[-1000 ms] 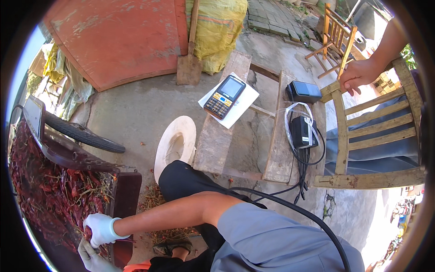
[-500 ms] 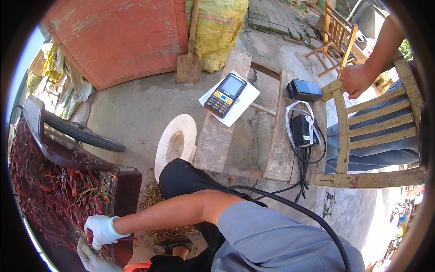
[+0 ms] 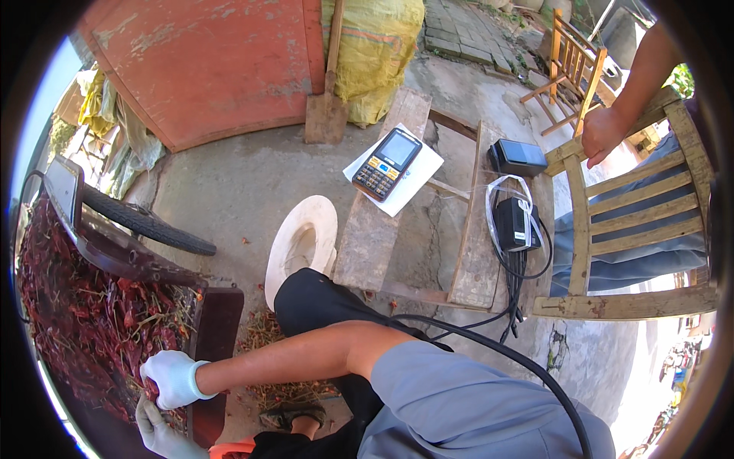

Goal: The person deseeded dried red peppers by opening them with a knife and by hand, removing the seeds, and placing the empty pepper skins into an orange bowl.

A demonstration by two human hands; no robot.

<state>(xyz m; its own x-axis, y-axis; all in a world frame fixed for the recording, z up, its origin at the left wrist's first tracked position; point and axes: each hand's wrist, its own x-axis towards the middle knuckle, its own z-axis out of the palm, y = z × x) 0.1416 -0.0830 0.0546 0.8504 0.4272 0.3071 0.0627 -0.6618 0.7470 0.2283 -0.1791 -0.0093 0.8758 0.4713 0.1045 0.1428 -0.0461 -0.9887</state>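
Near left: dried red chillies (image 3: 73,321) heaped in a dark cart tray (image 3: 218,306). They look light, brittle and easily crushed, best pinched at the stem. Gloved left hand (image 3: 157,432), grip apparently half-curled beneath. Gloved right hand (image 3: 172,377), grip clenched on one chilli, though partly hidden.

A rough concrete floor (image 3: 245,191) carries low wooden planks (image 3: 382,199) at the centre. On the left plank lies a white sheet (image 3: 417,172) with a dark handheld device (image 3: 387,163) on it. The right plank (image 3: 478,229) bears a black box (image 3: 518,157) at its far end and a black adapter (image 3: 514,223) with cables nearer. A white ring-shaped seat (image 3: 302,245) lies on the floor just left of the planks.
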